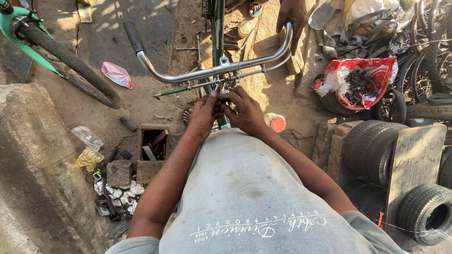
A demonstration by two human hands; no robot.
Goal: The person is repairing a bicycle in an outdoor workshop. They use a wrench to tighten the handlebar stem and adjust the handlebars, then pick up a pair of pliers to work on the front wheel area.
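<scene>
Chrome handlebar [207, 71] on a green bike frame [218, 28], both hands pinched at its stem clamp.

Left hand [203, 115] and right hand [245, 112] close fingertips on small fittings under the bar's centre; what they grip is hidden. Steel looks stiff, heavy, slick, best held at the black grip [133, 36]. Another person's hand [292, 16] steadies the far end. A toolbox [151, 146] sits on the ground.

toolbox [151, 151] left of hands | tyres [372, 148] right | handlebar [207, 73] ahead
</scene>
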